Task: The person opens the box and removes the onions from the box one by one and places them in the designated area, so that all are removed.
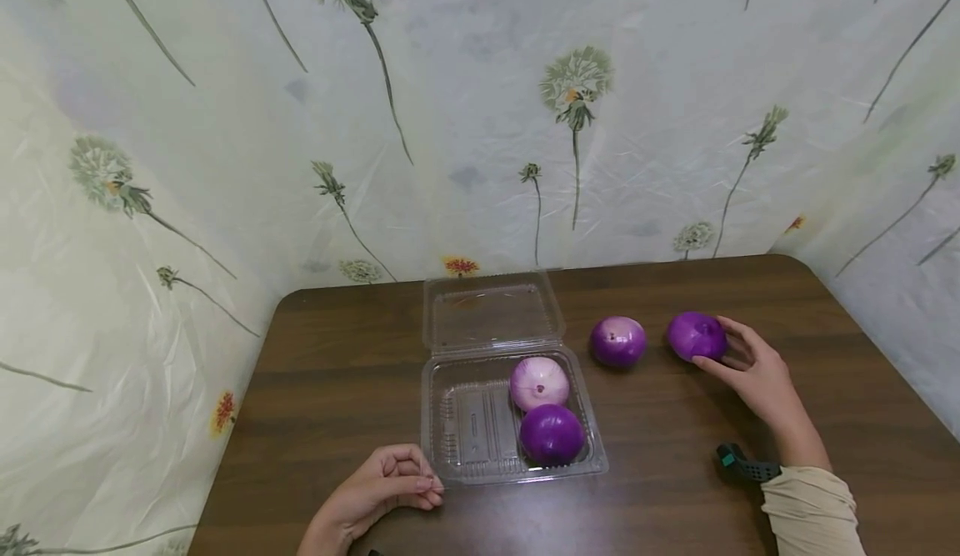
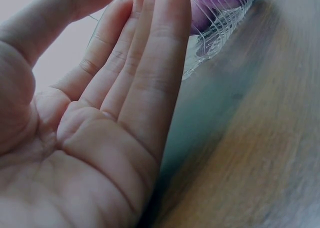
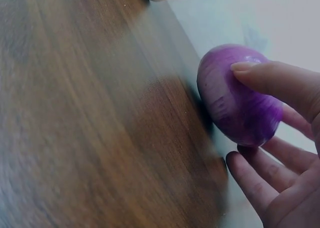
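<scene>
One held onion (image 1: pixel 696 336), purple, at the right of the worktop (image 1: pixel 337 373); your right hand (image 1: pixel 761 377) grasps it, thumb on one side, fingers on the other; one loose onion (image 1: pixel 618 341), just beside it to the left, untouched; one clear container (image 1: pixel 465 423), lid (image 1: pixel 491 310) thrown back; inside, along its right side, one pale onion (image 1: pixel 540 383) and one dark onion (image 1: pixel 552 435), touching; your left hand (image 1: pixel 390 481), at the container's near left corner, fingers relaxed and apparently gripping nothing.

Handling, by judgement: the held onion should be firm, fairly weighty for its size, smooth and apt to slip, its skin easily bruised; take it round its widest part, thumb opposite fingers, with moderate pressure; the container looks light and thin-walled, so steady it by the rim without squeezing.
</scene>
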`<state>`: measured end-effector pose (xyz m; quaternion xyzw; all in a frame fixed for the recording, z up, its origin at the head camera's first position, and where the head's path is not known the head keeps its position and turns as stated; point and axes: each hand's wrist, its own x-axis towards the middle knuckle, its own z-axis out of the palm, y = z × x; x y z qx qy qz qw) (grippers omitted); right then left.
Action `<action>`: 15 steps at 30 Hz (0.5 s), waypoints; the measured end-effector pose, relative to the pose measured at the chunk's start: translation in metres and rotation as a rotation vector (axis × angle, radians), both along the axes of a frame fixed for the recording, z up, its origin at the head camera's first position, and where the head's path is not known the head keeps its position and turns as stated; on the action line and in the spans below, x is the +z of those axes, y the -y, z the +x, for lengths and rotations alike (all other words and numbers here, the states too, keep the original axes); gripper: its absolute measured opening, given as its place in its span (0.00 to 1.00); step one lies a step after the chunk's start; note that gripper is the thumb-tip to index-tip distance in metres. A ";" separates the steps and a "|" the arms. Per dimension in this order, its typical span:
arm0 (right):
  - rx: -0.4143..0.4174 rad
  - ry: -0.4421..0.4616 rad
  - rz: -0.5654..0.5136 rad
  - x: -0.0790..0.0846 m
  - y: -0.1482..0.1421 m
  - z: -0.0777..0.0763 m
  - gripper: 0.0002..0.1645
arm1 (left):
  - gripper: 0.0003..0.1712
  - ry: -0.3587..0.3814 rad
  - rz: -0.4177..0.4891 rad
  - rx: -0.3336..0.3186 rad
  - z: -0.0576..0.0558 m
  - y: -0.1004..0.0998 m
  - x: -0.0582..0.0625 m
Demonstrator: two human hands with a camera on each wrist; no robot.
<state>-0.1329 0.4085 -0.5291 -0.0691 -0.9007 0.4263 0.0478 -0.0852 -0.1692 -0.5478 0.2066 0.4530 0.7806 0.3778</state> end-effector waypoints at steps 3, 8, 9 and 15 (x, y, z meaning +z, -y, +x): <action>0.002 0.001 -0.008 0.001 0.000 0.001 0.54 | 0.13 -0.002 0.001 -0.001 0.000 -0.001 0.000; 0.000 0.007 -0.015 0.003 0.000 0.002 0.54 | 0.14 -0.004 0.011 -0.003 0.000 -0.002 0.000; -0.002 0.007 -0.017 0.003 0.000 0.002 0.54 | 0.14 -0.004 0.011 -0.002 0.000 -0.002 0.000; 0.005 -0.005 -0.023 0.002 -0.002 0.004 0.54 | 0.15 -0.006 0.008 -0.004 -0.001 -0.001 0.000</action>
